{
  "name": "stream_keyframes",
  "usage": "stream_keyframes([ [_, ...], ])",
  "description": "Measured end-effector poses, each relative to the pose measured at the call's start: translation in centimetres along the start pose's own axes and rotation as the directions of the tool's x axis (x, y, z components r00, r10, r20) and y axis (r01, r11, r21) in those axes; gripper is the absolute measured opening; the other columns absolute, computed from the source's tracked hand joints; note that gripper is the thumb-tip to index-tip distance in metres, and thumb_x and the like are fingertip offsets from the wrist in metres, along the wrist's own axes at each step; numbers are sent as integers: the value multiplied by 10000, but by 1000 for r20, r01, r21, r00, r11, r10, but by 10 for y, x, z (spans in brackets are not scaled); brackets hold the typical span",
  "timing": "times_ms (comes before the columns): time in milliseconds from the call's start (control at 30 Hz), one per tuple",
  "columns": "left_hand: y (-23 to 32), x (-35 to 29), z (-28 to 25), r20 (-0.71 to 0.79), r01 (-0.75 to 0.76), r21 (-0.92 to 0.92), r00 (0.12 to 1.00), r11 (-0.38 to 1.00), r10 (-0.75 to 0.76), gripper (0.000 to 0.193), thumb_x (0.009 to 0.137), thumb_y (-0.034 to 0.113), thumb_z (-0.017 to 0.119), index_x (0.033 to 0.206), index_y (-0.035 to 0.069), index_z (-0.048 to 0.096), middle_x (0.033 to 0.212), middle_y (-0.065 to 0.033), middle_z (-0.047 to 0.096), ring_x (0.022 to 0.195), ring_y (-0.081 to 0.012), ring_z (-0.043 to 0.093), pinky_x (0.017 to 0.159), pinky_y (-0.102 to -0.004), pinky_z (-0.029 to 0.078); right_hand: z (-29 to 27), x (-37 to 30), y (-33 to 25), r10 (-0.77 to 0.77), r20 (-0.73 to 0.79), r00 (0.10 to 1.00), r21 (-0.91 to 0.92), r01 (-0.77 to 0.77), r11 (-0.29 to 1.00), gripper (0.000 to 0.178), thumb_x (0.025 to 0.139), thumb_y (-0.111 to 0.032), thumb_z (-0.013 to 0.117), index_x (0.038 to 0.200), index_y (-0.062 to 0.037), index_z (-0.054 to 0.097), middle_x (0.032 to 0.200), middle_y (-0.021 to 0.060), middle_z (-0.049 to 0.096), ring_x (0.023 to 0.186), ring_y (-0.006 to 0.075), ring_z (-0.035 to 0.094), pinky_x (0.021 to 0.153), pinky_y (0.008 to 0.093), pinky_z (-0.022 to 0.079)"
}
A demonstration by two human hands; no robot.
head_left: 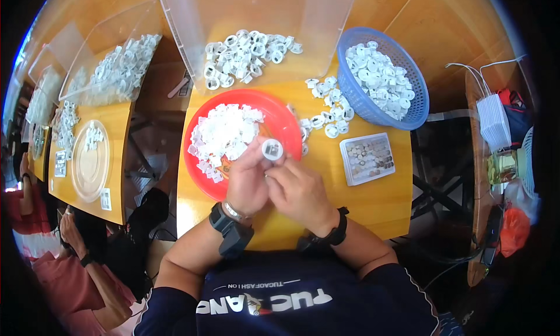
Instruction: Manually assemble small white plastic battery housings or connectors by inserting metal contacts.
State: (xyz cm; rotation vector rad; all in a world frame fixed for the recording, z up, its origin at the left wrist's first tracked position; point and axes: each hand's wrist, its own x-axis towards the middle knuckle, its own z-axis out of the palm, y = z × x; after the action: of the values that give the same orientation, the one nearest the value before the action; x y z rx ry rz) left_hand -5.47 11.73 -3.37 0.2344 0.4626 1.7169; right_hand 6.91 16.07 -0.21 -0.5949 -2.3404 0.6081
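Near the right rim of the red plate, my left hand grips a small round white plastic part with a dark recess in its face. My right hand is just below and beside it, thumb and fingertips pinched together; whatever is between them is too small to make out. A heap of small white plastic pieces fills much of the plate. Right of my hands lies a shallow white tray with rows of small round silvery and pale discs.
A blue basket of white parts stands at the back right, with loose round parts beside it. A clear bin lies behind the plate, holding similar parts. People work at the tables on the left, one person's hand visible.
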Motion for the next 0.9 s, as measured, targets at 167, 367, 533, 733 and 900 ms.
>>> stream_keyframes([
  [167, 2, 0, 1, -6, -4, -9, 1000, 1000, 4, 183, 945, 213, 512, 1024, 48, 518, 871, -103, 599, 904, -249, 575, 894, -377, 448, -8, 3, -5, -28, -90, 996, 61, 34, 998, 71, 771, -37, 647, 833, -50, 616, 779, 99, 593, 713, 262, 621, 603, 357, 508],
  [367, 1, -4, 7, 5, -7, 109, 1000, 994, 6, 198, 950, 232, 519, 1002, 41, 508, 876, -76, 601, 851, -162, 573, 787, -277, 446, -25, 12, 9, 34, -250, 968, 10, -33, 999, 119, 757, -16, 668, 868, -41, 632, 791, 98, 620, 676, 275, 618, 595, 356, 506],
  [533, -3, -7, 16, -28, 23, 137, 999, 990, -19, 142, 942, 179, 532, 1002, 50, 541, 915, -40, 601, 850, -123, 553, 814, -285, 431, -24, 13, 13, -1, -275, 961, -36, -9, 999, 133, 757, -14, 673, 883, -41, 642, 793, 91, 622, 680, 266, 618, 590, 353, 502],
  [733, -6, -8, 15, -21, 9, 146, 1000, 989, -6, 135, 948, 171, 526, 1001, 47, 541, 942, -31, 586, 892, -112, 535, 850, -286, 413, -20, 12, 13, -50, -246, 968, -102, 26, 994, 140, 755, -18, 679, 888, -44, 645, 772, 77, 607, 669, 249, 603, 578, 351, 490],
  [900, -7, -8, 13, -48, -28, 175, 998, 984, 37, 118, 949, 156, 520, 994, 48, 537, 923, -28, 576, 885, -110, 529, 851, -285, 413, -19, 12, 12, -50, -233, 971, -98, 27, 995, 142, 756, -19, 679, 890, -48, 642, 767, 72, 598, 667, 247, 597, 579, 350, 486],
])
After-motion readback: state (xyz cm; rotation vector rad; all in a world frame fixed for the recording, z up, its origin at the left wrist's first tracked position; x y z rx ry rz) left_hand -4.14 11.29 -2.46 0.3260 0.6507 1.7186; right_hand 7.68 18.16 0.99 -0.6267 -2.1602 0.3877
